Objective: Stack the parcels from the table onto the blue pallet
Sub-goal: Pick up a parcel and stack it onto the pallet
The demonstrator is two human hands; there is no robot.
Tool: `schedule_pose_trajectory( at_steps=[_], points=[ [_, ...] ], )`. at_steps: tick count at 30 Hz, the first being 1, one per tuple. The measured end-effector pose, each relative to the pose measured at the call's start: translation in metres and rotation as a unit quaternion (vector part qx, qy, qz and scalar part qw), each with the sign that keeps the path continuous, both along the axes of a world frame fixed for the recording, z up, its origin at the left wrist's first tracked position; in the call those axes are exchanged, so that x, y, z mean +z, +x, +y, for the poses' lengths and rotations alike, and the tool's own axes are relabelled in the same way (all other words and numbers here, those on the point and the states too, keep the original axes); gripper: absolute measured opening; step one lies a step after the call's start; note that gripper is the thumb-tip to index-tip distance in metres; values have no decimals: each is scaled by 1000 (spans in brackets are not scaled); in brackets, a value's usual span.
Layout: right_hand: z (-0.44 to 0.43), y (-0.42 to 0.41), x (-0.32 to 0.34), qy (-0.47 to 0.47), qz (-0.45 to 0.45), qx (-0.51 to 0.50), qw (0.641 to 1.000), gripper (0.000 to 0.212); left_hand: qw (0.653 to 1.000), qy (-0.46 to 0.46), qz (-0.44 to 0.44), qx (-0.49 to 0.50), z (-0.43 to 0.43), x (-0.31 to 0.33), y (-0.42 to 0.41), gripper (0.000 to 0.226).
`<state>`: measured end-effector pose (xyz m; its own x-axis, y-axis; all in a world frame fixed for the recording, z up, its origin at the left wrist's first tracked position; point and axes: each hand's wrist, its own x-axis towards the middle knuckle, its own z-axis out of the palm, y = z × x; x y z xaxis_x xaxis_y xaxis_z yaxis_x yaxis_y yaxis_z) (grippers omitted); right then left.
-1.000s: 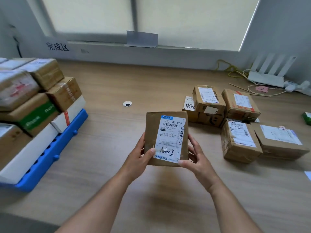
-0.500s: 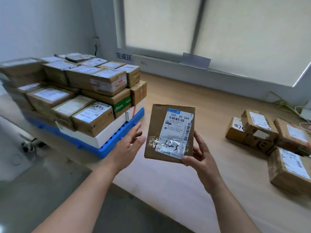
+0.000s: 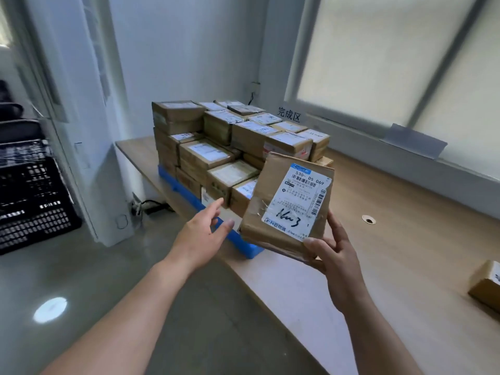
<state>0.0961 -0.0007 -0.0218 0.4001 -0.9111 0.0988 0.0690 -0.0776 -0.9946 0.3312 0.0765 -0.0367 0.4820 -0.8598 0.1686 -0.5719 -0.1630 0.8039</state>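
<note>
Our right hand (image 3: 335,257) gripped a brown parcel (image 3: 286,209) by its lower corner. The parcel was tilted, label facing us, in the air above the tabletop (image 3: 405,239). Our left hand (image 3: 200,236), fingers straight and holding nothing, reached toward eleven o'clock, where stacked parcels (image 3: 216,147) sat on the blue pallet (image 3: 250,250).

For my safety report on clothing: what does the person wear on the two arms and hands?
The left hand and the right hand have no gloves, and no ring shows on the fingers in view. The left forearm and right forearm are bare to the picture's edge: no sleeve, watch or bracelet.
</note>
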Motion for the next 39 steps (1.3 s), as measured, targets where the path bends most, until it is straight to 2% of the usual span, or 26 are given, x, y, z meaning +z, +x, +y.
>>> schedule_pose_trajectory(
  at_steps=[3, 8, 11, 15, 23, 34, 39],
  points=[
    [-9, 33, 7, 7, -2, 22, 1000, 94, 999, 8, -44, 28, 1, 3, 29, 58],
    [-35, 96, 17, -4, 3, 45, 999, 92, 992, 20, -109, 66, -11, 8, 83, 69],
    [-55, 138, 22, -1, 5, 52, 999, 89, 987, 21, -131, 86, -25, 15, 119, 71],
    [-87, 192, 26, 20, -6, 49, 999, 72, 984, 23, -148, 97, -51, 26, 171, 71],
    [-151, 276, 33, 39, -1, 55, 998, 76, 976, 49, -182, 113, -113, 34, 258, 73],
    [-178, 323, 33, 72, 5, 50, 996, 77, 965, 77, -226, 106, -151, 25, 318, 79],
    [-172, 329, 30, 67, 27, 27, 997, 92, 969, 57, -225, 82, -170, 22, 333, 70]
  ],
)
